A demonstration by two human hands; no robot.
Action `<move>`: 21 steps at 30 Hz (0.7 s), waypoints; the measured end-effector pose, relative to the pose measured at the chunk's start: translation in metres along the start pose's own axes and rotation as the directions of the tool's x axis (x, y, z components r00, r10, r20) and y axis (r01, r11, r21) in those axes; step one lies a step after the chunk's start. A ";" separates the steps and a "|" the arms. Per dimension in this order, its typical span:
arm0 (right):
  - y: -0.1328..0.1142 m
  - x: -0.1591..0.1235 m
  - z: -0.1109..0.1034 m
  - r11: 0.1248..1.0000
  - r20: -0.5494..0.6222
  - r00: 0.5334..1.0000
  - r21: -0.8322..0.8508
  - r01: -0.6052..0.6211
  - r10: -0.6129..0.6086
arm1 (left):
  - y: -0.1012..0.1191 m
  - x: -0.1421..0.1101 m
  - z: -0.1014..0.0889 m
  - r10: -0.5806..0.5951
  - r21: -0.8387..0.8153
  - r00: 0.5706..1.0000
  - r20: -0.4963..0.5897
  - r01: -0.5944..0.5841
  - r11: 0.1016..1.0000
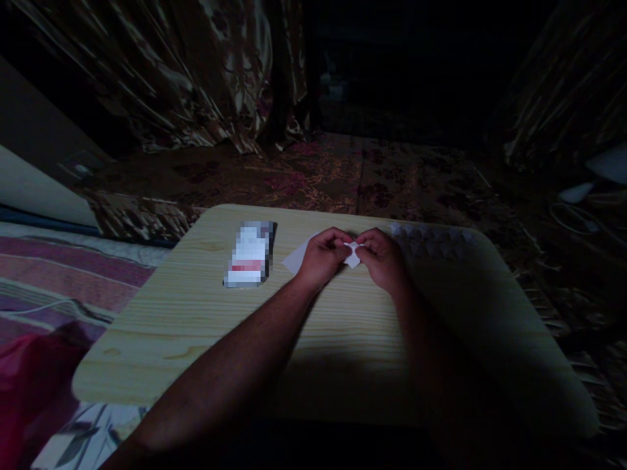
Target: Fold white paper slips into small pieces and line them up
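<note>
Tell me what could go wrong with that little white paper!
Both the left hand and right hand pinch the small white paper, so pulling apart might tear it. The rows of small pale pieces sit beside the right hand; a bump could scatter them.

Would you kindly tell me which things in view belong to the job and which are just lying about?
In use:
- white paper, pinched between the left hand and right hand
- likely: pale sheet beside the left hand
- likely: rows of pale pieces

Apparently lying about:
- blurred phone-like object
- pink cloth
</note>
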State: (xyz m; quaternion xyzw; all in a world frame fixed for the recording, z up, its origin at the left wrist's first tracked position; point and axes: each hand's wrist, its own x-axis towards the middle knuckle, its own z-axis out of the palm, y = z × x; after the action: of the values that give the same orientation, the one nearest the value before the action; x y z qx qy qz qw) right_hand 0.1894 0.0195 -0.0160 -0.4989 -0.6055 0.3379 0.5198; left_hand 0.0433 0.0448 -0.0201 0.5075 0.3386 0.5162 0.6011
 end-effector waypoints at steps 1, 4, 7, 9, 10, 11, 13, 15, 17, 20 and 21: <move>0.000 0.000 -0.001 1.000 -0.002 1.000 0.002 -0.001 0.001 | 0.000 0.000 0.000 -0.001 -0.003 1.000 0.010 0.001 1.000; 0.001 0.001 -0.002 0.999 -0.004 1.000 0.032 -0.025 0.026 | 0.000 0.000 0.000 0.002 -0.016 1.000 0.028 -0.002 1.000; 0.002 0.001 -0.002 0.996 -0.001 0.999 0.075 -0.048 0.048 | 0.001 -0.001 0.001 0.000 -0.029 1.000 0.030 0.001 1.000; 0.002 0.001 -0.002 0.994 -0.001 0.999 0.104 -0.040 0.041 | 0.002 -0.001 0.000 -0.001 -0.035 1.000 0.031 0.002 0.999; 0.002 0.001 -0.002 0.993 0.000 0.999 0.115 -0.034 0.034 | 0.002 -0.001 0.000 -0.002 -0.039 1.000 0.031 0.003 0.999; 0.001 0.001 -0.003 0.992 0.004 1.000 0.122 -0.027 0.027 | 0.003 -0.001 0.000 -0.005 -0.045 1.000 0.031 0.006 0.999; 0.001 0.001 -0.004 0.992 0.013 1.000 0.121 -0.021 0.019 | 0.003 -0.001 0.000 -0.021 -0.061 0.999 0.031 0.023 0.998; 0.000 0.001 -0.006 0.994 0.025 0.999 0.106 -0.025 0.022 | 0.003 -0.001 0.000 -0.043 -0.076 0.999 0.032 0.045 0.996; 0.000 0.001 -0.007 0.994 0.032 0.999 0.102 -0.032 0.028 | 0.003 -0.001 0.000 -0.064 -0.084 0.997 0.032 0.066 0.994; 0.001 0.001 -0.008 0.992 0.032 0.999 0.120 -0.040 0.036 | 0.003 0.000 0.001 -0.075 -0.082 0.997 0.026 0.077 0.994; 0.001 0.001 -0.008 0.991 0.028 0.999 0.126 -0.041 0.038 | 0.003 0.000 0.000 -0.078 -0.082 0.997 0.026 0.079 0.993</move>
State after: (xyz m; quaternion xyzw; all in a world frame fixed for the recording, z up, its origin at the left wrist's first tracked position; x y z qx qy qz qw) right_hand 0.1972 0.0204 -0.0151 -0.4725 -0.5795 0.3922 0.5358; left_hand 0.0428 0.0442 -0.0170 0.4742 0.3299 0.5000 0.6452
